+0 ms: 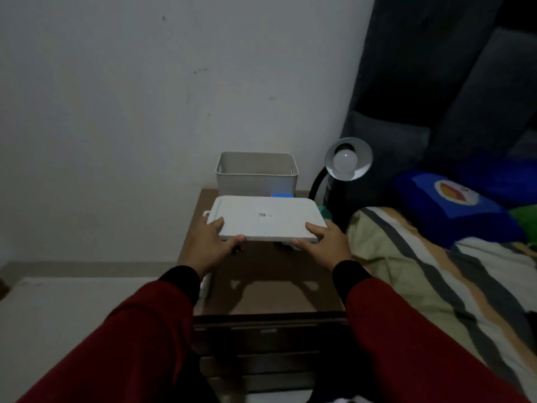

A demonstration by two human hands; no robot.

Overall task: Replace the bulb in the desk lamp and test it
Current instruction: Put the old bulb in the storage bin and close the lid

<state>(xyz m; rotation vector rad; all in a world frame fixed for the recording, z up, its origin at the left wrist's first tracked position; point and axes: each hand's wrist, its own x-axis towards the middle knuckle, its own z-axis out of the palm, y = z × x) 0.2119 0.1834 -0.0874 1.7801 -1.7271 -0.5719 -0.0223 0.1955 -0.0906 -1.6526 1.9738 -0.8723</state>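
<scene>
A flat white lid (266, 218) hovers above a brown bedside table (261, 283). My left hand (207, 242) grips its near left corner and my right hand (325, 242) grips its near right corner. Behind the lid stands an open white storage box (257, 173) against the wall. At the table's back right stands the desk lamp (348, 158), its shade tilted toward me with an unlit white bulb (345, 161) in the socket. A small blue thing (281, 195) peeks out between box and lid; I cannot tell what it is.
A bed with a striped blanket (436, 271) lies right of the table, with a blue pillow (453, 205) and a dark headboard (436, 82) behind. A white wall (145, 97) is at the back and left. The room is dim.
</scene>
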